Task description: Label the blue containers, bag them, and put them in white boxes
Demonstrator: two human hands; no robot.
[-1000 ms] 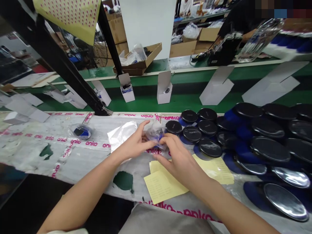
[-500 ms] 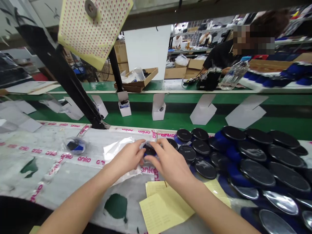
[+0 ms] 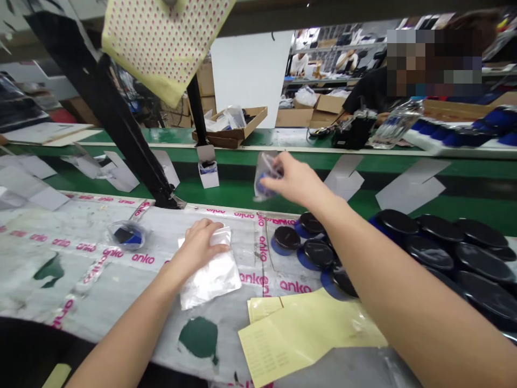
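My right hand [image 3: 297,180] is closed on a clear bag [image 3: 264,175] with a small blue item inside, raised in front of the green belt. It hides most of the white box behind it. Flat on a stack of clear plastic bags [image 3: 216,275] rests my left hand [image 3: 200,242], thumb and fingers apart. To the left on the bench lies another bagged black-and-blue piece [image 3: 128,235]. Several round blue pieces with glossy black tops [image 3: 319,253] stand under and beside my right forearm.
Open white boxes [image 3: 209,175] stand along the green belt [image 3: 234,186]. A black post [image 3: 97,108] leans across the left side. Yellow paper sheets [image 3: 283,345] lie near the front. Across the belt are a cardboard tray [image 3: 246,126] and a person [image 3: 367,89].
My right hand has moved up and forward from the bench to the belt, carrying the bagged item. My left hand has parted from it and come down on the plastic bags.
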